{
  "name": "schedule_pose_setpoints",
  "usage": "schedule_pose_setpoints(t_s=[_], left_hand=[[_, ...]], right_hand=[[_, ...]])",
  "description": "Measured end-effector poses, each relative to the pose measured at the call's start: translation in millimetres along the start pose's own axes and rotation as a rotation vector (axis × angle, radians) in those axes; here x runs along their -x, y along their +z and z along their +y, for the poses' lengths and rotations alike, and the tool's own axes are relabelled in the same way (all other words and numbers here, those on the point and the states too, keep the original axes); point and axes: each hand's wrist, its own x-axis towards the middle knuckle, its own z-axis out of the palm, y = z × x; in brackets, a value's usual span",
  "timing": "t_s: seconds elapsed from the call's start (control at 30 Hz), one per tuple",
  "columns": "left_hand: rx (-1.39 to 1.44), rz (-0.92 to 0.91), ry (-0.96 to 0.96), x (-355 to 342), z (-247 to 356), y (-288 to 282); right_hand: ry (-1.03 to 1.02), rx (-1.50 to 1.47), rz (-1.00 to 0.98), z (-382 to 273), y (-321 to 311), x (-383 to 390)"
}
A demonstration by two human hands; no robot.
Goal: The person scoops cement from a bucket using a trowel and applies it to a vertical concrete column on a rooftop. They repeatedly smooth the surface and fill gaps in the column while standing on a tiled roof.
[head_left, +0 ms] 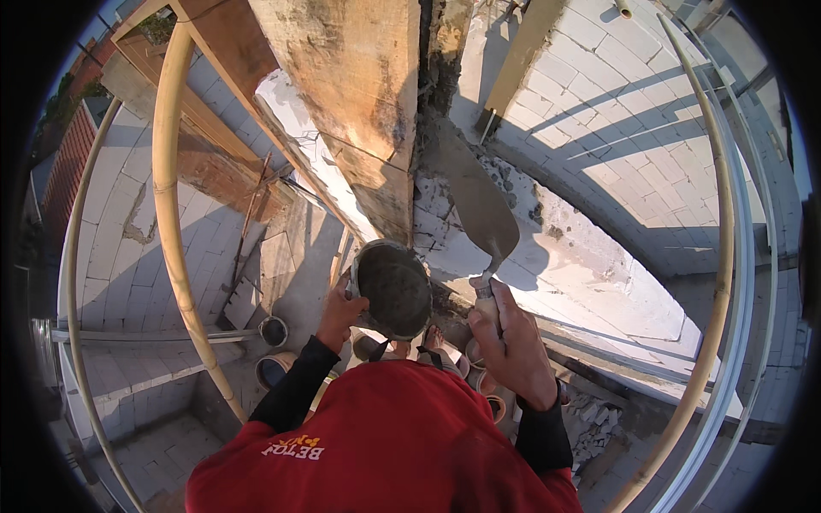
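Observation:
My left hand [340,311] grips the side of a round bucket [368,247], thumb over its rim. Grey wet mortar [395,289] lies inside it. In my right hand [518,346] is the handle of a trowel [484,205], fingers wrapped round it. The broad metal blade points away from me, its tip over the grey mortar joint [440,141] beside a wooden formwork board [342,94]. Right of the blade runs the white top of a block wall [590,265], with mortar smears on it.
Curved-looking bamboo poles stand at left [168,179] and right [720,256]. White block walls [633,111] rise beyond. Several buckets, one black [274,332], sit below around my feet [436,339]. Broken rubble [594,427] lies at lower right.

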Motion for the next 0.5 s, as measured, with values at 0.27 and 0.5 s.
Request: schedule_pose_setpoints(t_s=[0.27, 0.5], left_hand=[[-0.144, -0.054, 0.101, 12, 18, -1], [-0.284, -0.059, 0.277, 13, 32, 14]], right_hand=[[-0.06, 0.844, -0.143, 167, 39, -24], [-0.245, 0.689, -0.493, 225, 73, -105]])
